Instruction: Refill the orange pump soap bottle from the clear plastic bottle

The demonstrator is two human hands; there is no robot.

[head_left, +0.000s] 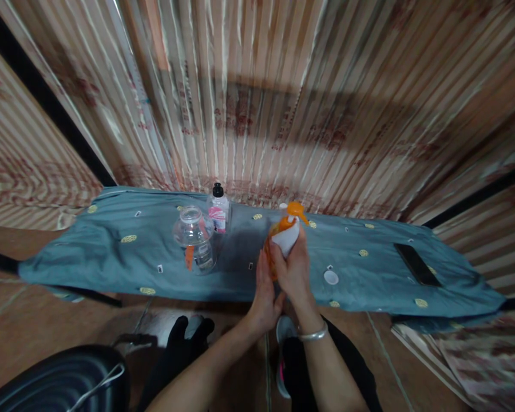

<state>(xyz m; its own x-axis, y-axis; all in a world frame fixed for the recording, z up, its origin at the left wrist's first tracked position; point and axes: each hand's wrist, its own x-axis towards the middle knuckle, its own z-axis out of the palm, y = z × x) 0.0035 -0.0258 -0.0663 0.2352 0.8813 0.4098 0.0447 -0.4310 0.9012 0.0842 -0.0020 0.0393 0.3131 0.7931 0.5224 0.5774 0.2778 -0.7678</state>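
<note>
An orange pump bottle [272, 264] stands tilted slightly at the middle of the cloth-covered table, its orange pump head [298, 210] pointing to the right. My left hand [266, 289] grips it low on the left side, fingers along its body. Around its right side is my right hand [296, 269], closed on a white tissue or cloth [286, 237] pressed against the bottle's upper part. Both hands cover much of the bottle. To the left are a clear plastic jar [191, 234] without a lid and a small clear bottle [218, 212] with a black cap and pink label.
A blue-green patterned cloth [236, 274] covers the narrow table. A white round lid [331, 277] and a black phone [417, 265] lie to the right. Striped curtains [261, 114] hang behind. A black stool [55, 380] stands at lower left.
</note>
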